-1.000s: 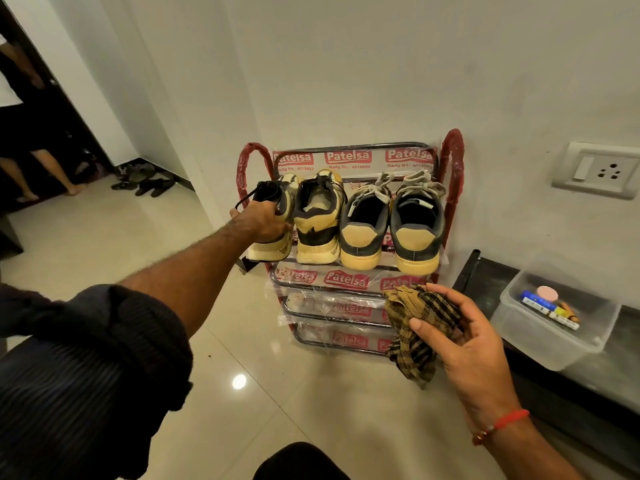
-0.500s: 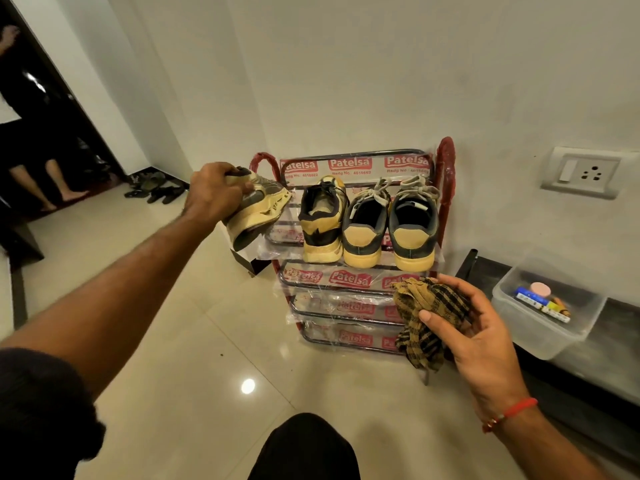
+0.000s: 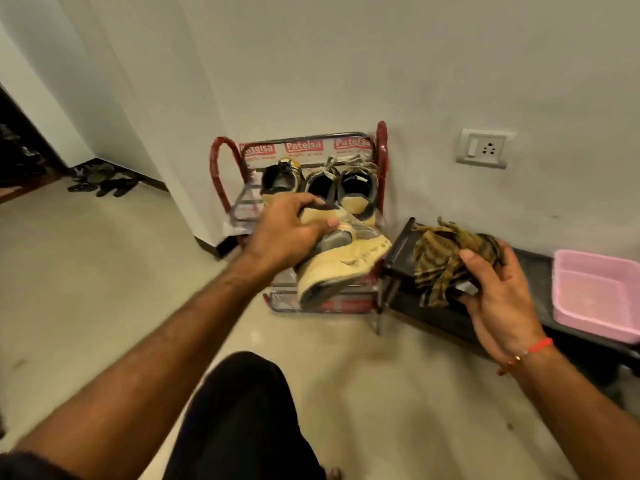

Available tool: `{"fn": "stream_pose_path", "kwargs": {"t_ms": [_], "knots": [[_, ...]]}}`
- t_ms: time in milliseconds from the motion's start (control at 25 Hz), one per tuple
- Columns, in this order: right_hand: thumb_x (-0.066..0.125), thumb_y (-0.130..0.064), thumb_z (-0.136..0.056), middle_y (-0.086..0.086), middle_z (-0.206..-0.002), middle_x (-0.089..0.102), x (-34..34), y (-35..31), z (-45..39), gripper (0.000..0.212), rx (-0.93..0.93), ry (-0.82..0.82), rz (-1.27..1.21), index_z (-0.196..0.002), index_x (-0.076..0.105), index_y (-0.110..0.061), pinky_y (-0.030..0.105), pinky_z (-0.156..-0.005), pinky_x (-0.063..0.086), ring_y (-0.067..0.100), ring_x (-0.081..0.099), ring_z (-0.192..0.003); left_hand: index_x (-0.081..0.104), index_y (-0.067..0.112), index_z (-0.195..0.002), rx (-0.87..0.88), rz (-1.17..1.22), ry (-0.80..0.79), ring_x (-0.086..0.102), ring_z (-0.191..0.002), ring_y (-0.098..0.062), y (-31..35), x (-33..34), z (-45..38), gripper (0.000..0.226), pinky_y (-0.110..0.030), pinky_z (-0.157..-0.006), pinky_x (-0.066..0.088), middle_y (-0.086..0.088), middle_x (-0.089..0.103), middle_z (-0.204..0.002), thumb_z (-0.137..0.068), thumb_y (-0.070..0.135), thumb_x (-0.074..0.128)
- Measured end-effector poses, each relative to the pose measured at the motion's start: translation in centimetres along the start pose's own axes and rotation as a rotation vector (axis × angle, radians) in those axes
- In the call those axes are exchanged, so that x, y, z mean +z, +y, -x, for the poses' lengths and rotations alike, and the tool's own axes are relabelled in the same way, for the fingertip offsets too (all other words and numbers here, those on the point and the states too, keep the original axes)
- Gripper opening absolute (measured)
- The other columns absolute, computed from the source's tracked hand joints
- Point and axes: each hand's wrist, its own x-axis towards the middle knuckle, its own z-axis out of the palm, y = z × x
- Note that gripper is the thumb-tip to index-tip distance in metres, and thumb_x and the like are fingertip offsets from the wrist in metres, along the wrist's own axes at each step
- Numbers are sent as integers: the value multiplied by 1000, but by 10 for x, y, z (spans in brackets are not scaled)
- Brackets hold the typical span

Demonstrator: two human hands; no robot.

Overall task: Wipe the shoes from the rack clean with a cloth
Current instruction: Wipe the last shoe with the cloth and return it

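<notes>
Wiping not yet begun: left hand (image 3: pixel 287 233) grips one shoe (image 3: pixel 341 263) off the rack (image 3: pixel 221 174), tilted sole-right, near the cloth (image 3: pixel 446 261) bunched in the right hand (image 3: pixel 498 292); three shoes (image 3: pixel 325 183) wait on the top shelf.

Readable only on the shoe rack (image 3: pixel 382 157): "Patelsa" in white on red labels, printed three times across the far top rail, the left label (image 3: pixel 257 150), the middle label (image 3: pixel 303 146) and the right label (image 3: pixel 351 143) partly cut off. Beneath each, a line of small print, possibly a registration number, too blurred to read.
</notes>
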Motion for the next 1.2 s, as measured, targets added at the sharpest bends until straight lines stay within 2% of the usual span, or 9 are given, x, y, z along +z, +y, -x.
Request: {"fn": "stream_pose_path", "kwargs": {"t_ms": [120, 280, 400, 480, 600, 720, 880, 1080, 1200], "knots": [[64, -11, -92, -1, -106, 73, -41, -4, 11, 23, -20, 99, 129, -111, 62, -23, 38, -87, 55, 18, 68, -104, 74, 27, -109, -110, 100, -124, 72, -93, -14, -4, 91, 9, 20, -43, -82, 63, 5, 76, -101, -90, 29, 77], [68, -8, -91, 6, -103, 73, -104, -12, 29, 17, -29, 283, 257, -101, 68, -22, 45, -95, 55, 26, 69, -103, 72, 8, -107, -334, 311, -296, 66, -70, -14, -18, 180, 19, 28, -22, -50, 51, -1, 72, -84, -96, 33, 70], [71, -11, -88, 16, -106, 70, -133, -15, 35, 13, -54, 391, 351, -93, 67, -23, 53, -91, 57, 34, 68, -102, 73, 1, -112, -491, 636, -422, 72, -79, -19, -27, 214, 20, 35, -27, -64, 56, -10, 76, -91, -100, 32, 63], [72, -14, -88, 15, -104, 68, -144, -17, 34, 13, -56, 386, 472, -93, 64, -22, 46, -86, 60, 32, 68, -100, 73, 5, -112, -505, 658, -471, 72, -84, -22, -30, 236, 20, 35, -34, -76, 56, -10, 76, -92, -101, 36, 61], [69, -5, -89, 1, -95, 67, -144, -20, 25, 19, -55, 205, 636, -101, 61, -16, 29, -81, 58, 15, 67, -93, 73, 6, -112, -426, 554, -544, 66, -78, -16, -31, 256, 18, 41, -33, -75, 53, -5, 72, -86, -104, 42, 54], [69, -1, -88, -4, -98, 67, -133, -8, 18, 29, -87, 37, 836, -113, 60, -12, 26, -86, 54, 7, 65, -92, 74, 14, -100, -376, 485, -566, 60, -67, -9, -38, 255, 11, 37, -25, -63, 50, 3, 66, -74, -106, 42, 50], [73, -33, -89, -3, -114, 64, -121, 9, 26, 44, 57, -116, 905, -126, 55, -19, 29, -92, 54, 10, 63, -105, 71, 3, -108, -310, 447, -606, 62, -75, -16, -47, 251, 8, 46, -31, -71, 50, -7, 67, -85, -106, 43, 47], [71, -18, -90, 2, -119, 61, -102, 25, 46, 37, -288, -551, 1137, -126, 61, -9, 24, -97, 47, 14, 59, -109, 65, -5, -107, -274, 379, -613, 59, -79, -20, -53, 257, 16, 48, -30, -66, 46, -9, 64, -85, -106, 40, 49], [71, -6, -83, 9, -113, 63, -127, 29, 26, 36, -352, -476, 1236, -118, 66, -5, 26, -95, 48, 20, 60, -104, 69, 1, -103, -257, 358, -596, 60, -74, -15, -48, 260, 16, 41, -23, -62, 49, -4, 65, -80, -106, 37, 50]]}}
